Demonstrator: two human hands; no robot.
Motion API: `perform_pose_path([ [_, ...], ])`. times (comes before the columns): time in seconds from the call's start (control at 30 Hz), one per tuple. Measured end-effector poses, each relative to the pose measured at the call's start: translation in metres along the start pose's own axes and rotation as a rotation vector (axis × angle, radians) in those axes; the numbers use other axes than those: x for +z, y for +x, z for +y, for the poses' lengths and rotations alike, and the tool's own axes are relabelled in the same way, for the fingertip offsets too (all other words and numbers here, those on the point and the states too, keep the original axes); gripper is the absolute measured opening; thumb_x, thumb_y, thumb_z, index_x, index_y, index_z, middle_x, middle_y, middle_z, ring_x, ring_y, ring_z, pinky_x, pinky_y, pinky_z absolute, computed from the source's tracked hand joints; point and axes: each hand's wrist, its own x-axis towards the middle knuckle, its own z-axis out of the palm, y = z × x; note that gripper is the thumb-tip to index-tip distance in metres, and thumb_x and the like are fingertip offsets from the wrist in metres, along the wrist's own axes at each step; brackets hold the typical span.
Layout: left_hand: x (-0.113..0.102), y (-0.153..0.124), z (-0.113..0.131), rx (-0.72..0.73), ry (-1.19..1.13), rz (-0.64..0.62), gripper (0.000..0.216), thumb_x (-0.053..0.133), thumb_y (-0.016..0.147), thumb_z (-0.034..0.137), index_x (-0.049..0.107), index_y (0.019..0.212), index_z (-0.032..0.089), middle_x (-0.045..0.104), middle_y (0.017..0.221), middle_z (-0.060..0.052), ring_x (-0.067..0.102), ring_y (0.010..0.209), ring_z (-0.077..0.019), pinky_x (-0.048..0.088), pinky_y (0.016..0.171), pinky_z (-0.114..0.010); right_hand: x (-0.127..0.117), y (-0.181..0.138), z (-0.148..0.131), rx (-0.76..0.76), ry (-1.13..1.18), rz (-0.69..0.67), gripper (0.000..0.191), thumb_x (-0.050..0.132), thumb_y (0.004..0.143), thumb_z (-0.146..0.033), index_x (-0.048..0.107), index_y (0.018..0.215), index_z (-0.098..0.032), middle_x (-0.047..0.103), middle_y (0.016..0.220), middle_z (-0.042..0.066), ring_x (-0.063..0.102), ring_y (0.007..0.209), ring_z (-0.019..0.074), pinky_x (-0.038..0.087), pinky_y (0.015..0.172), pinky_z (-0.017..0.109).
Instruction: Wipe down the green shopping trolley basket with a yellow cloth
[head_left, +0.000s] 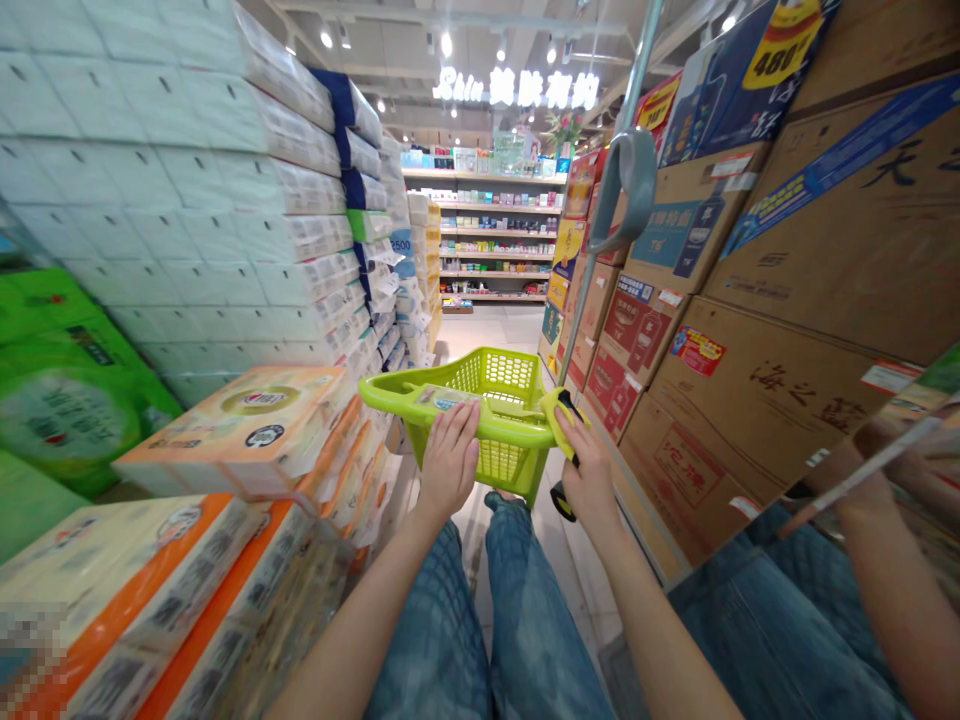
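Beside cartons (757, 360), the open left hand (453, 445) lies on a lime-green slotted basket (517, 436), right hand (587, 458) gripping a yellow handle (553, 406).

Faded, mottled blue jeans (536, 610), bare forearms (371, 600)

lime basket (510, 465): 1 | left hand (452, 442) + right hand (585, 455): 2 | grey loop (644, 190): 1 | lit sign (504, 88): 1
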Motion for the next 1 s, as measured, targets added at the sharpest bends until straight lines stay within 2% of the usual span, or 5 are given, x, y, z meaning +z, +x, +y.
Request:
perform_pose_path([
  [0.13,0.002,-0.001,0.001,-0.023,-0.023,0.021,0.054,0.026,0.1,0.023,0.023,0.154,0.019,0.043,0.151,-0.01,0.03,0.143,-0.0222,0.02,0.119,-0.048,0.009,0.009,-0.014,0.046,-0.097,0.018,0.076,0.035,0.068,0.008,0.055,0.137,-0.018,0.053,0.144,0.01,0.042,0.139,0.0215,0.035,0.116,0.045],
  [0.4,0.005,-0.002,-0.003,-0.021,-0.032,0.048,0.052,0.027,0.1,0.023,0.028,0.152,0.02,0.046,0.148,-0.011,0.034,0.141,-0.0219,0.022,0.118,-0.048,0.053,-0.001,-0.084,-0.245,-0.363,-0.138,0.055,0.041,0.084,0.002,0.055,0.135,-0.013,0.052,0.144,0.012,0.045,0.137,0.0255,0.033,0.116,0.047],
  [0.53,0.002,-0.001,-0.002,-0.021,-0.048,0.032,0.052,0.026,0.1,0.023,0.027,0.153,0.02,0.046,0.149,-0.011,0.033,0.142,-0.0212,0.022,0.118,-0.047,0.036,-0.007,-0.059,-0.25,-0.251,-0.129,0.069,0.04,0.078,0.006,0.05,0.141,-0.02,0.05,0.147,0.008,0.04,0.14,0.0204,0.03,0.118,0.046],
  [0.77,0.002,0.0,0.002,-0.035,-0.072,0.039,0.052,0.023,0.101,0.025,0.025,0.153,0.021,0.045,0.149,-0.011,0.033,0.142,-0.0223,0.021,0.118,-0.049,0.004,0.013,0.013,0.058,0.257,0.029,0.073,0.039,0.067,0.001,0.06,0.133,-0.024,0.058,0.139,0.005,0.047,0.134,0.0186,0.032,0.117,0.044],
  [1.0,0.002,-0.001,0.002,-0.055,-0.068,0.038,0.052,0.024,0.101,0.025,0.026,0.153,0.021,0.046,0.148,-0.011,0.034,0.141,-0.0225,0.022,0.118,-0.049,0.024,0.001,-0.034,-0.014,-0.106,0.059,0.072,0.037,0.072,0.006,0.056,0.136,-0.02,0.055,0.142,0.008,0.04,0.14,0.0217,0.031,0.118,0.047],
])
